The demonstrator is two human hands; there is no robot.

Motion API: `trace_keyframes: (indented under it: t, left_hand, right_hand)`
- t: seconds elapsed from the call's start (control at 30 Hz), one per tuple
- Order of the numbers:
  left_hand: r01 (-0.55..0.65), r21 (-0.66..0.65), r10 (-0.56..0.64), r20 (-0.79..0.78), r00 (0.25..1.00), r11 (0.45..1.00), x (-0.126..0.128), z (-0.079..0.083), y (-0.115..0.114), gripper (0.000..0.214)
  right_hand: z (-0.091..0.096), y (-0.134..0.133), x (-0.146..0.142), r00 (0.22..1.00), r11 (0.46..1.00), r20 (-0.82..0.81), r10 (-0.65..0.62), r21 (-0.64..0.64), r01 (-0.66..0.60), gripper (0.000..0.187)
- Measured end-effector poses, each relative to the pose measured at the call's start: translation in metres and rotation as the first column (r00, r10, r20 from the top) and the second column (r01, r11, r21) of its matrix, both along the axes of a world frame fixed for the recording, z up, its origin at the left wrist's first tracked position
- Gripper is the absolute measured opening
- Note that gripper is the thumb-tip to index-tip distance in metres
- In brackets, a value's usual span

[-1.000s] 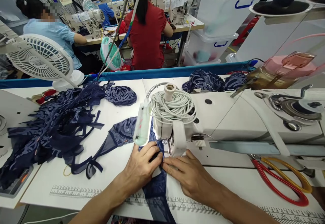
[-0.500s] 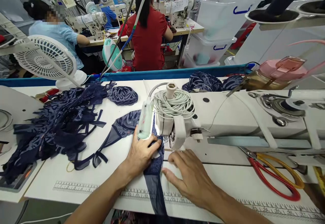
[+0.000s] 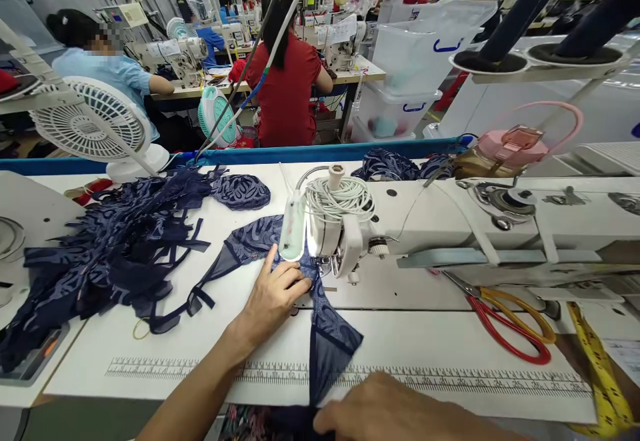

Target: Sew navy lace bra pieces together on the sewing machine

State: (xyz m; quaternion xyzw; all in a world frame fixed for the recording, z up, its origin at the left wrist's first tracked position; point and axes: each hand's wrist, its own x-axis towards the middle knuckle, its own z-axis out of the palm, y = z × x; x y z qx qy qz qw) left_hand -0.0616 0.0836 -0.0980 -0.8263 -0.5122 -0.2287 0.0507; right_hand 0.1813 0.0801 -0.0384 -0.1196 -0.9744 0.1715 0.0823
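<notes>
A navy patterned lace garment piece [image 3: 331, 324] with a sheer lower panel lies under the sewing machine head [image 3: 345, 244] and trails over the table's front edge. My left hand [image 3: 277, 294] rests beside the needle area, its index finger stretched out and its other fingertips bent down on the navy fabric. More of the same fabric, a cup with straps [image 3: 250, 241], extends to the left. My right hand [image 3: 385, 408] is low at the front edge, by the hanging end of the piece. Most of its fingers are hidden, so its grip does not show.
A heap of navy lace pieces [image 3: 115, 248] covers the left side, with a white fan [image 3: 90, 118] behind it. Red-and-yellow-handled scissors [image 3: 515, 328] and a yellow tape measure [image 3: 597, 368] lie right. A printed ruler [image 3: 425, 380] runs along the front. Two people sit ahead.
My right hand has moved from beside the needle area down to the table's front edge. The near part of the garment piece now spreads out to the right. My left hand stays near the needle.
</notes>
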Motion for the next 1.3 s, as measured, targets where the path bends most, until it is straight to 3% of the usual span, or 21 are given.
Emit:
trace_keyframes:
  t: [0.07,0.17,0.27,0.37,0.53,0.73,0.9,1.13,1.3]
  left_hand:
    - [-0.018,-0.003,0.018,0.01,1.0,1.0,0.0,-0.002,0.0,0.03]
    - [-0.017,0.003,0.017,0.002,1.0,1.0,0.002,-0.004,0.001,0.028]
    - [0.003,-0.008,-0.004,-0.049,0.999,1.0,0.006,-0.002,0.001,0.031]
    - [0.012,0.001,-0.012,-0.046,0.999,1.0,0.009,0.001,0.0,0.033]
    - [0.054,-0.015,-0.054,-0.001,0.999,0.998,0.015,-0.001,-0.001,0.031]
    - [0.045,0.021,-0.046,0.037,0.998,0.999,0.017,-0.007,0.001,0.029]
    - [0.004,-0.076,-0.007,-0.038,0.999,0.997,0.013,-0.013,0.012,0.029]
    - [-0.081,0.081,0.082,-0.006,0.997,0.993,0.024,-0.003,0.004,0.021]
    - [-0.078,0.075,0.076,0.033,0.997,0.994,0.03,0.002,-0.003,0.02]
  right_hand:
    - [-0.004,0.019,-0.003,0.999,0.996,-0.044,-0.022,-0.085,0.019,0.027]
    - [-0.027,0.051,-0.013,0.99,0.996,-0.124,-0.074,0.044,0.08,0.046]
    - [-0.051,0.064,-0.018,0.993,0.994,-0.118,-0.026,0.105,0.038,0.049]
    - [-0.062,0.061,-0.017,0.985,0.99,-0.171,-0.001,0.139,0.026,0.047]
    - [-0.061,0.059,-0.013,0.97,0.987,-0.24,-0.028,0.147,0.065,0.042]
    - [-0.064,0.063,-0.01,0.969,0.988,-0.236,-0.068,0.119,0.099,0.052]
    - [-0.068,0.066,-0.01,0.978,0.983,-0.184,-0.101,0.135,0.127,0.062]
    - [-0.064,0.064,-0.012,0.977,0.979,-0.149,-0.151,0.111,0.169,0.06]
    - [-0.066,0.061,-0.007,0.974,0.986,-0.191,-0.123,0.09,0.142,0.059]
